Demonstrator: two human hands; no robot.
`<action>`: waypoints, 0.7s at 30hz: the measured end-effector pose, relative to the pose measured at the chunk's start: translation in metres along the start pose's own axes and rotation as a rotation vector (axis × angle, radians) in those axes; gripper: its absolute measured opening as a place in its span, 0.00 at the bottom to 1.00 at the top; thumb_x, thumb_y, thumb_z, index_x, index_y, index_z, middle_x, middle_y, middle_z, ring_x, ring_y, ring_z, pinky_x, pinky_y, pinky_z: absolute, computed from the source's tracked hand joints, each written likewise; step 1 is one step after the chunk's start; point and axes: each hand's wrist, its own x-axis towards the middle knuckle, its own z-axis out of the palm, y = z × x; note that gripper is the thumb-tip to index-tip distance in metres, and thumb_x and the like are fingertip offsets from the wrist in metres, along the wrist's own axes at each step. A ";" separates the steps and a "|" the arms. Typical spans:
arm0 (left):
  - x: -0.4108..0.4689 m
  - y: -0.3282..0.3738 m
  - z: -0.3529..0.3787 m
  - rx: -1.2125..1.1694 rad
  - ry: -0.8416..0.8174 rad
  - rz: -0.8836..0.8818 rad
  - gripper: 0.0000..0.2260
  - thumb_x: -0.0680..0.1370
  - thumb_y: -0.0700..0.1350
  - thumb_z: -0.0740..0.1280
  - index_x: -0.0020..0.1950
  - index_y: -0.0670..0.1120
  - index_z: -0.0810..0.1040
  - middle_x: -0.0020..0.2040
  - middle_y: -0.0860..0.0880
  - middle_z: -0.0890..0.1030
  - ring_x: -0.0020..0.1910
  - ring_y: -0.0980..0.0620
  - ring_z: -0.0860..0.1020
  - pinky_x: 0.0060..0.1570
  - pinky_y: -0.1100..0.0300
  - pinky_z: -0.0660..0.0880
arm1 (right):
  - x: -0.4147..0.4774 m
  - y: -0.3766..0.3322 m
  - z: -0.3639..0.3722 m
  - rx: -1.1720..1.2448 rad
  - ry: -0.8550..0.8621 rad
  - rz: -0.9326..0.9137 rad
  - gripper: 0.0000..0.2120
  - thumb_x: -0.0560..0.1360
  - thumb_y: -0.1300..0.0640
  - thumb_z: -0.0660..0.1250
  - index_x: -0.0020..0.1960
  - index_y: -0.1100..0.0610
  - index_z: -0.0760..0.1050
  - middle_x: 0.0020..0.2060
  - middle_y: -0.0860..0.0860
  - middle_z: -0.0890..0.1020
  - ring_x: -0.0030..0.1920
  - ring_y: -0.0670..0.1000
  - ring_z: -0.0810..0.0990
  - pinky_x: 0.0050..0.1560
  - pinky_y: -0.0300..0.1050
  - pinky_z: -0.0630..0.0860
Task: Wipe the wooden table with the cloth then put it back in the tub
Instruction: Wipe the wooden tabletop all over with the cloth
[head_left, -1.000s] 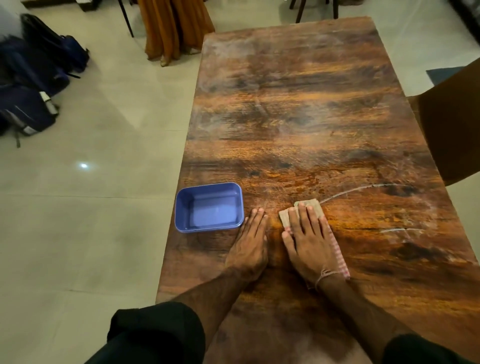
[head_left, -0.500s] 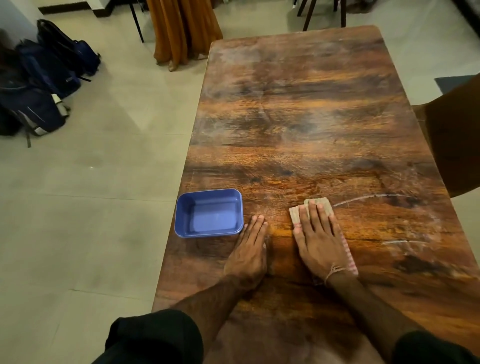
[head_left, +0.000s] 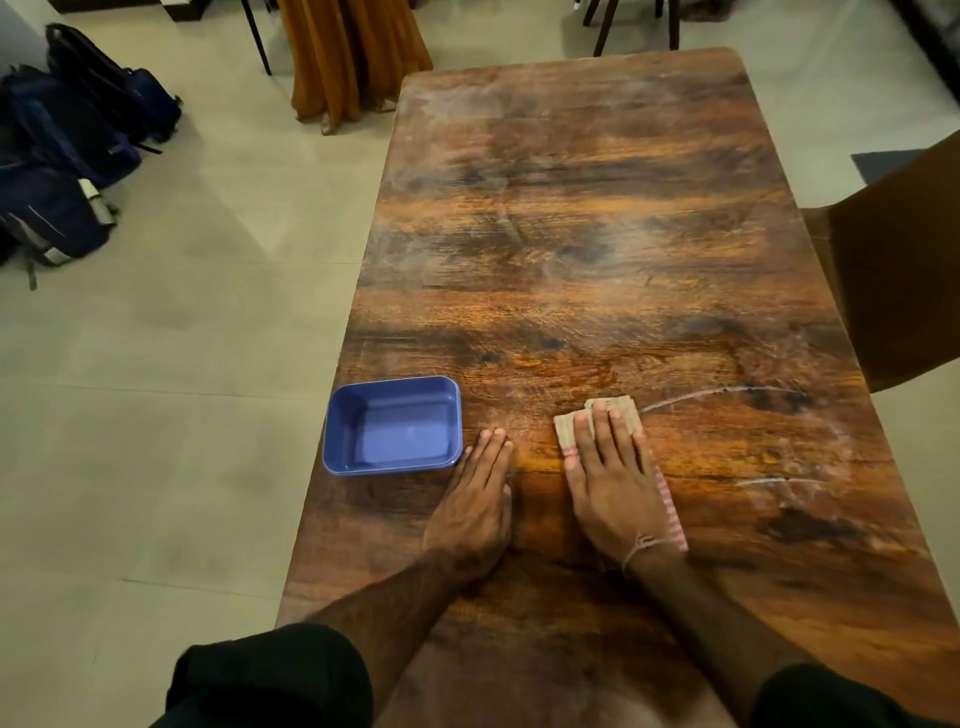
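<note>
The cloth (head_left: 618, 415) lies flat on the wooden counter (head_left: 597, 249), near its front edge and right of centre. Most of it is hidden under the right hand (head_left: 613, 488); only a beige corner past the fingertips and a thin pink-striped strip along the hand's outer side show, so its full shape cannot be made out. The right fingers (head_left: 602, 431) are stretched flat and close together, pressing the cloth down, not curled around it. A thin thread band (head_left: 644, 545) circles that wrist.

Just to the left, apart from the cloth, the left hand (head_left: 478, 499) rests palm down on the bare wood, fingers straight and together, holding nothing. Its fingertips come close to the near right corner of the blue tub (head_left: 337, 447); whether they touch it is unclear. The tub sits at the counter's left edge, and nothing can be seen in it.

Pale curved streaks (head_left: 717, 395) mark the wood to the right of the cloth. Both forearms run down into black sleeves (head_left: 270, 675) cut off by the bottom of the view. A brown shape (head_left: 893, 280) at the right is partly out of view and hard to identify. On the tiled floor (head_left: 182, 389) at far left lie dark backpacks (head_left: 78, 156), and orange fabric (head_left: 353, 57) hangs beyond the counter's far corner.
</note>
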 end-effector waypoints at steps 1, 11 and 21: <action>0.001 0.001 0.002 0.005 -0.002 -0.005 0.27 0.85 0.51 0.46 0.84 0.47 0.48 0.84 0.51 0.44 0.81 0.59 0.36 0.78 0.63 0.33 | -0.006 -0.009 0.002 0.003 -0.011 -0.014 0.30 0.85 0.44 0.40 0.83 0.53 0.42 0.82 0.52 0.42 0.82 0.53 0.40 0.80 0.56 0.42; 0.015 0.019 0.007 0.069 0.022 -0.068 0.29 0.86 0.52 0.50 0.84 0.47 0.41 0.82 0.51 0.37 0.81 0.55 0.33 0.80 0.55 0.35 | 0.012 0.021 -0.001 -0.007 0.002 -0.020 0.30 0.85 0.44 0.40 0.84 0.52 0.46 0.83 0.52 0.47 0.82 0.52 0.43 0.80 0.55 0.43; 0.036 0.023 0.014 0.142 0.035 -0.040 0.32 0.84 0.56 0.48 0.85 0.44 0.45 0.85 0.47 0.41 0.82 0.53 0.34 0.78 0.56 0.30 | 0.011 0.061 -0.011 -0.032 -0.048 -0.163 0.29 0.85 0.43 0.39 0.84 0.51 0.44 0.83 0.51 0.46 0.82 0.51 0.41 0.81 0.55 0.44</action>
